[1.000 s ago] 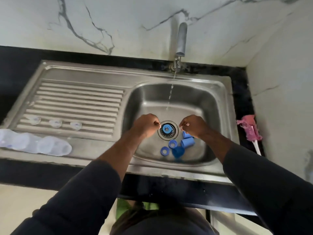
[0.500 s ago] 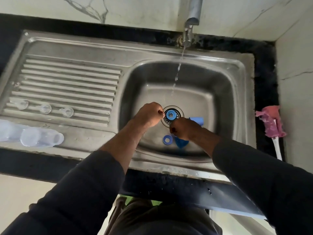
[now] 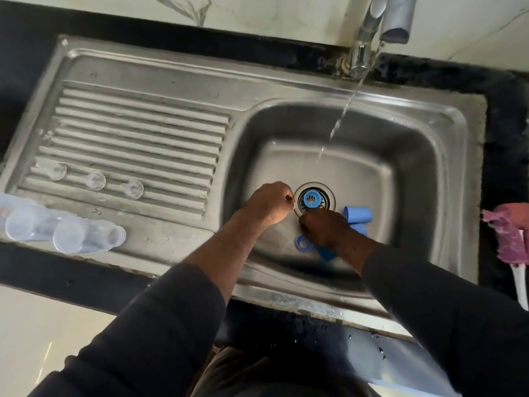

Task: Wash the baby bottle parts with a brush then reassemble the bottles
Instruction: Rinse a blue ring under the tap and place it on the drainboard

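Note:
Both hands are down in the steel sink basin (image 3: 406, 156). My left hand (image 3: 267, 203) is curled in a fist just left of the drain, and nothing shows in it. My right hand (image 3: 323, 227) hovers curled over several blue bottle parts below the drain; what it holds is hidden. A blue ring (image 3: 303, 243) lies at its left, blue caps (image 3: 357, 214) at its right, and a blue round piece (image 3: 312, 199) sits on the drain strainer. Three clear teats (image 3: 96, 180) rest on the ribbed drainboard. Clear bottles (image 3: 86, 234) lie on their sides at the front left.
The tap (image 3: 369, 32) at the back runs a thin stream of water (image 3: 340, 118) into the basin. A pink-headed bottle brush (image 3: 512, 239) with a white handle lies on the black counter right of the sink. A marble wall stands behind.
My right hand moved from right of the drain to below it, over the blue parts, covering some. My left hand stayed by the drain. The camera moved closer and lower.

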Demonstrator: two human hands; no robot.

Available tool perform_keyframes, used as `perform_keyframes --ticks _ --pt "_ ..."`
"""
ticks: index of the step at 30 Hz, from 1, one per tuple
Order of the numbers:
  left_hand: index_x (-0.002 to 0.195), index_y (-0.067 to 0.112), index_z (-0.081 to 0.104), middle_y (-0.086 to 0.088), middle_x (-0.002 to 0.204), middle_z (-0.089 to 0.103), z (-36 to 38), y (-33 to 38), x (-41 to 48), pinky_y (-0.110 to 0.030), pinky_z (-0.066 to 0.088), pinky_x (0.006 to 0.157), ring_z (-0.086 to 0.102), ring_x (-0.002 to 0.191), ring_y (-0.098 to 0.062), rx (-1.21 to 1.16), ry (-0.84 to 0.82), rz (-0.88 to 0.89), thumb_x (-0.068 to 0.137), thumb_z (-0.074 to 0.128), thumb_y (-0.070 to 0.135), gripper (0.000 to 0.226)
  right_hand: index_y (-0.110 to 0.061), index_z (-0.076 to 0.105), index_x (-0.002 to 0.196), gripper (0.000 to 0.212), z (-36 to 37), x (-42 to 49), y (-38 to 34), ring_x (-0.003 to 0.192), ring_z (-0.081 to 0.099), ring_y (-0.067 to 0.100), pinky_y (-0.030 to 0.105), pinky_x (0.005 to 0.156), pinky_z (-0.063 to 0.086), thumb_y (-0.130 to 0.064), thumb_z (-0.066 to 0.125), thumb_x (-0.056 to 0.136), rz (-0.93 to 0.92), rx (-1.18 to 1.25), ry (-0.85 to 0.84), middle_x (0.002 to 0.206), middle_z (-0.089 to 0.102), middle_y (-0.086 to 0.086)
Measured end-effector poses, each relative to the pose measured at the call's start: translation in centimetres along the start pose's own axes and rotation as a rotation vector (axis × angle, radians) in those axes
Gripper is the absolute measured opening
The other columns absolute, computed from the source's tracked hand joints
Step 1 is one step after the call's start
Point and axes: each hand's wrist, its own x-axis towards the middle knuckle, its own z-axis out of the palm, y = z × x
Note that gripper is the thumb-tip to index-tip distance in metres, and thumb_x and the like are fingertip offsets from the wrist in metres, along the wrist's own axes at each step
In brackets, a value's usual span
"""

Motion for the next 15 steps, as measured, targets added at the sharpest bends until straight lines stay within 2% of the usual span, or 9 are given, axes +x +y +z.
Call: perform_keyframes --ticks 4,7,9,12,15 --pt "0.104 0.02 0.074 0.001 0.106 0.074 0.7 -0.3 0.0 -0.029 0.048 0.075 0.066 0.097 -0.017 -0.02 -0.018 -0.025 0.096 0.059 0.027 0.018 -0.015 0.061 0.083 0.013 0.0 0.0 0.0 0.091 0.067 0.03 0.038 0.07 0.054 -0.027 0.064 0.088 0.049 0.088 0.077 0.094 0.066 0.01" --pt "0.105 0.02 0.073 0.0 0.11 0.073 0.1 -0.1 0.5 -0.03 0.051 0.082 0.065 0.102 -0.022 -0.09 0.016 -0.048 0.096 0.057 0.026 0.019 -0.015 0.062 0.082 0.013 -1.8 -0.1 0.2 0.088 0.066 0.031 0.035 0.068 0.048 -0.024 0.059 0.091 0.204 0.302 0.267 0.09 0.066 0.009" --pt "0.112 0.015 0.069 -0.005 0.113 0.07 -0.5 0.5 1.1 -0.032 0.055 0.078 0.068 0.098 -0.028 -0.293 0.042 -0.079 0.099 0.054 0.025 0.022 -0.014 0.063 0.089 0.009 -4.2 0.0 0.6 0.09 0.063 0.034 0.033 0.068 0.041 -0.019 0.056 0.09 0.331 0.43 0.453 0.094 0.068 0.011" --pt "0.124 0.012 0.06 -0.009 0.11 0.061 -2.3 3.2 2.8 -0.033 0.057 0.062 0.066 0.073 -0.025 -0.784 -0.025 -0.101 0.102 0.055 0.029 0.028 -0.012 0.06 0.082 0.006 -9.7 -0.3 2.1 0.088 0.064 0.035 0.035 0.071 0.046 -0.013 0.056 0.087 0.465 0.603 0.668 0.088 0.071 0.013" --pt "0.124 0.007 0.061 -0.011 0.105 0.063 -4.1 6.1 4.5 -0.031 0.052 0.061 0.061 0.066 -0.021 -0.927 -0.027 0.03 0.095 0.065 0.03 0.036 -0.017 0.051 0.066 0.018 -14.3 -0.8 3.3 0.079 0.068 0.032 0.04 0.071 0.055 -0.01 0.061 0.08 0.479 0.775 0.784 0.079 0.072 0.012"
